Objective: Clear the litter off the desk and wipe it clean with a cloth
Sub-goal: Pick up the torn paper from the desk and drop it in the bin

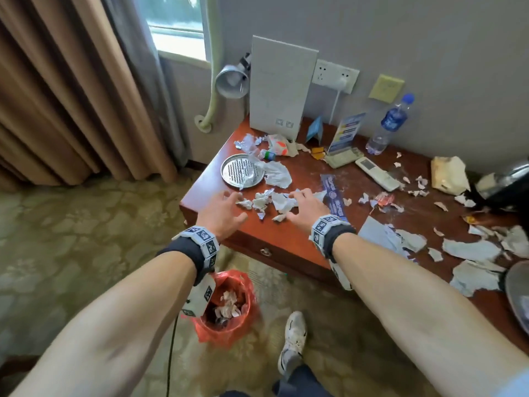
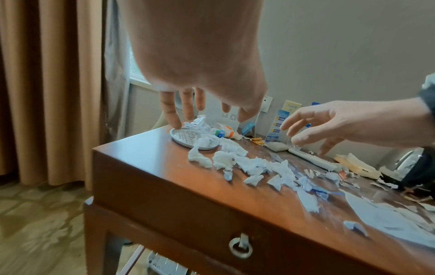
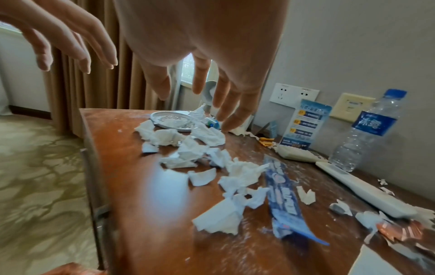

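Stretching across the room's corner, the glossy red-brown wooden desk (image 1: 286,239) is cut off at the right edge of the head view. Crumpled white tissue scraps (image 1: 272,202) lie in a soft, ragged heap near its front left corner, between both hands. A long blue wrapper (image 3: 280,195), flat and shiny, runs from the desk's front edge toward the wall just right of the heap. Behind the heap sits a round perforated metal tray (image 1: 242,171). The left hand (image 1: 226,210) and right hand (image 1: 306,206) hover with fingers spread wide, holding nothing. The wrapper's print is unreadable.
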{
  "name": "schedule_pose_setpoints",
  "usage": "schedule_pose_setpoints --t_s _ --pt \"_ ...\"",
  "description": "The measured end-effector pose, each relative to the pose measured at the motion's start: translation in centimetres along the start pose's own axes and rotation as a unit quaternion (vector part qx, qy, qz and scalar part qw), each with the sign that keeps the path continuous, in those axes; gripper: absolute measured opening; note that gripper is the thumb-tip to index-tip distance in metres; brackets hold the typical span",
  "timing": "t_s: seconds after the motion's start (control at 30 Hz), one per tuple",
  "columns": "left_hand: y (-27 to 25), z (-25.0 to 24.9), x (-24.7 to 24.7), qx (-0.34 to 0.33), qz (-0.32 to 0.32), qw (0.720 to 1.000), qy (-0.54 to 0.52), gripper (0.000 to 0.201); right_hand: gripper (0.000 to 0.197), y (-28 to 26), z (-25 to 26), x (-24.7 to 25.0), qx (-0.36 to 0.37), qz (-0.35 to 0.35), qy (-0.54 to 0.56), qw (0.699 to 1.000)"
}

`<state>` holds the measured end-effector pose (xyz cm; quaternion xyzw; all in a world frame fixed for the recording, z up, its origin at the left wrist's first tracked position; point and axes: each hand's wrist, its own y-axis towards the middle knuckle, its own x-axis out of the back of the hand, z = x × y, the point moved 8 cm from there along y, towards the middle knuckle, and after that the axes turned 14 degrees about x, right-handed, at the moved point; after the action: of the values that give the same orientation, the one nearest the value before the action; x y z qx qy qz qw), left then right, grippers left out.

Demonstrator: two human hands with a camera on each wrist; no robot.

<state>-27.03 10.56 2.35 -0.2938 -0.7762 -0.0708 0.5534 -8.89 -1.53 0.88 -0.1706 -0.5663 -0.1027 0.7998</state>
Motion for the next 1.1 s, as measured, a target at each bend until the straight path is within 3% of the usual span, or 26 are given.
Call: schedule_pose_setpoints --t_s 0.2,0.4,0.7,0.97,1.1 --pt "6.5 -5.9 -1.5 0.021 0.004 0.999 0.027 0.054 0.056 4.9 -6.9 2.5 0.018 0.015 0.018 1.000" --pt "10.6 -9.4 -1.8 0.044 0.006 0.999 0.015 0.060 0.064 9.4 -10.6 3.8 0.034 0.057 0.011 0.998" --pt "16.9 -7.9 -2.5 0.105 0.026 0.994 0.015 0.075 0.071 15.5 -11.9 2.8 0.044 0.089 0.015 0.995" --pt "24.5 -8.2 -4.2 0.088 0.070 0.994 0.006 0.077 0.078 22.1 -13.0 1.6 0.027 0.102 0.013 0.994" --pt "28.1 -7.4 -5.1 0.095 0.079 0.990 0.068 0.086 0.081 25.3 -13.5 1.1 0.021 0.096 0.018 0.995"
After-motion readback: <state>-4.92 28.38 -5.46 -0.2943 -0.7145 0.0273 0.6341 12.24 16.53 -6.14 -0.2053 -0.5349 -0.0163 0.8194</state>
